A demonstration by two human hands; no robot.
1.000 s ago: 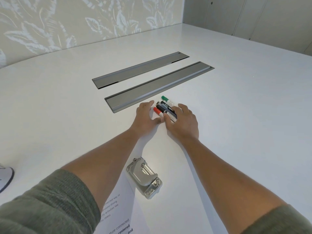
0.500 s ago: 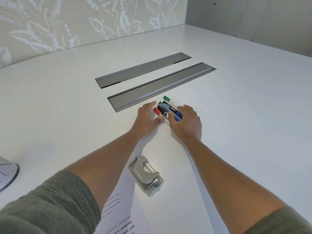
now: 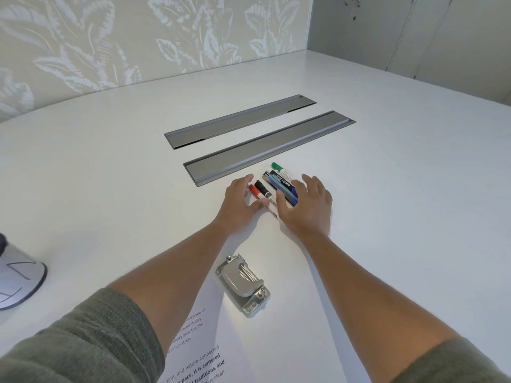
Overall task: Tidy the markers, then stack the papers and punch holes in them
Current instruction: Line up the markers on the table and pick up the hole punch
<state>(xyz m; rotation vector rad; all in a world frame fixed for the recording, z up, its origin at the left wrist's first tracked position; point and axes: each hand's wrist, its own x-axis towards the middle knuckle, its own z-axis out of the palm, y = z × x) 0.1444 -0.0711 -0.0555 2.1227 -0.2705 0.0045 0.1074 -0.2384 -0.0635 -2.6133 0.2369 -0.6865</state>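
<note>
Here we keep both palms flat and spread, left hand (image 3: pixel 240 201) and right hand (image 3: pixel 307 208) flanking the markers (image 3: pixel 276 186) on the desk (image 3: pixel 401 217), gripping nothing. We should press inward evenly, squaring their ends. The papers (image 3: pixel 199 352) and punch (image 3: pixel 243 284) wait nearer us.

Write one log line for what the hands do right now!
step: tidy markers | left hand: open, beside them | right hand: open, beside them | punch: untouched | paper: unstacked
</note>
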